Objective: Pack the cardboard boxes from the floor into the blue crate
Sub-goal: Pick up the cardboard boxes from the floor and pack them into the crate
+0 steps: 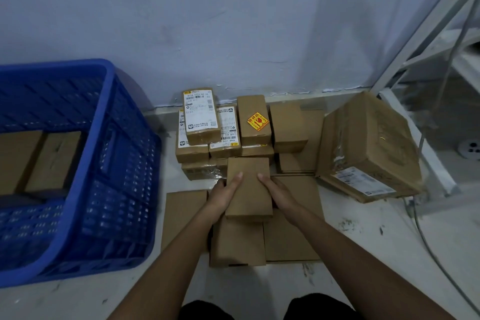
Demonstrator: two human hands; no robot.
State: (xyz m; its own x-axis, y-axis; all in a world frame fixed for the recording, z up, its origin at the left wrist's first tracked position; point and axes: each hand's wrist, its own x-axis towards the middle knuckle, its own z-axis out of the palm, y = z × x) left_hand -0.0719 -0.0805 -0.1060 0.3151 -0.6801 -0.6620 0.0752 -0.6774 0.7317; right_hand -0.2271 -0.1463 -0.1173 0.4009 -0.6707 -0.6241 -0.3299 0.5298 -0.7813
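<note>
Head view, looking down at the floor (363,254) by a pale wall (233,21).

Both hands are on one plain box (248,189), held above the pile. Left hand (224,196) grips its left edge, thumb on top and fingers curled round the side. Right hand (279,193) grips its right edge the same way, thumb lying on the top face. The box sits level between them, long side pointing away from the person.

Crate (122,163) stands on the floor to the left of the pile, near it but apart. Two boxes in crate (39,158) lie flat side by side at the bottom; the rest of the interior is partly out of view.

Pile on the floor, centre:
- Flat boxes (288,236) under and just in front of the held box, lying touching one another.
- Labelled box (201,115) on top of the back stack, white shipping label up.
- More labelled boxes (226,132) beneath and beside it, stacked in layers.
- Stickered box (254,119), with an orange-yellow fragile sticker, just right of the labelled ones.
- Plain brown box (288,125) beside that, on other boxes.

Large box (368,145) sits tilted at the right of the pile, taped, with a label on its lower face.

White metal frame (428,34) stands at far right; a grey cable (428,247) runs along the floor by it.
</note>
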